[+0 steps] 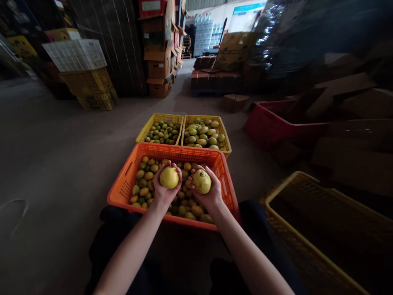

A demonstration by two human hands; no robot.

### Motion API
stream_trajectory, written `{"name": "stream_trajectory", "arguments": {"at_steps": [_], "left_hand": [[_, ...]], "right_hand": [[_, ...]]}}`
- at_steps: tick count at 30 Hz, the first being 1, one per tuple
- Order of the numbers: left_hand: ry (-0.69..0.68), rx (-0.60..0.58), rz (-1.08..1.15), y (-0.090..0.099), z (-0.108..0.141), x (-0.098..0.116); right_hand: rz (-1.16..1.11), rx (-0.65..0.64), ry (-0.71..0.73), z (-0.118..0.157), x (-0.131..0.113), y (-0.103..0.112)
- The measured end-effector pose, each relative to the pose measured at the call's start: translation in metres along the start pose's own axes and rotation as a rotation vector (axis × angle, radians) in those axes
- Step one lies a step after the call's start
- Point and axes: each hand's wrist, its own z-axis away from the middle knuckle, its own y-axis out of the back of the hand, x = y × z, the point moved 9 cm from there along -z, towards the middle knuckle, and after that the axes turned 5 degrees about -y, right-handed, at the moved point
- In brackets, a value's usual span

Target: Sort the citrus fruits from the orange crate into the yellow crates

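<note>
My left hand (162, 196) cups a smooth, round yellow fruit (169, 177), its fingers curled around the sides. In my right hand (214, 193) lies another round yellow fruit (202, 181) with dark blemishes on its skin. Both hands are held side by side above an orange plastic crate (123, 186). Inside the crate are many smaller yellow, orange and green fruits (143, 191), partly hidden by my hands and forearms. I cannot tell the exact kind of fruit.
Beyond the orange crate stand a yellow crate of greenish fruit (144, 127) and a yellow crate of larger fruit (226, 137). A yellow crate (294, 180) is at right, a red crate (260, 123) behind it. Stacked crates (89, 84) and cardboard boxes (158, 69) stand farther back.
</note>
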Motion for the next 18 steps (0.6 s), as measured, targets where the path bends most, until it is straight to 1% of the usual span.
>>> {"name": "stream_trajectory", "arguments": {"at_steps": [4,6,7,9,11,13,14,16,18], "left_hand": [[0.016,0.001,0.046,-0.001,0.002,0.003],[0.007,0.056,0.074,0.002,0.002,0.008],[0.001,0.107,0.076,0.006,0.001,0.011],[-0.024,0.246,0.035,0.017,0.002,0.018],[-0.073,0.394,-0.049,0.031,0.006,0.029],[-0.136,0.485,-0.129,0.039,0.011,0.042],[-0.169,0.502,-0.149,0.041,0.014,0.05],[-0.204,0.488,-0.155,0.038,0.019,0.063],[-0.218,0.452,-0.128,0.033,0.025,0.076]], "right_hand": [[0.011,-0.002,-0.027,-0.003,0.005,0.001],[0.018,0.031,-0.052,-0.006,0.01,0.005],[0.027,0.061,-0.064,-0.008,0.013,0.008],[0.058,0.158,-0.083,-0.014,0.02,0.021],[0.13,0.287,-0.113,-0.021,0.03,0.042],[0.271,0.393,-0.15,-0.025,0.041,0.065],[0.387,0.408,-0.158,-0.027,0.046,0.073],[0.485,0.41,-0.138,-0.028,0.057,0.087],[0.566,0.388,-0.094,-0.025,0.068,0.092]]}}
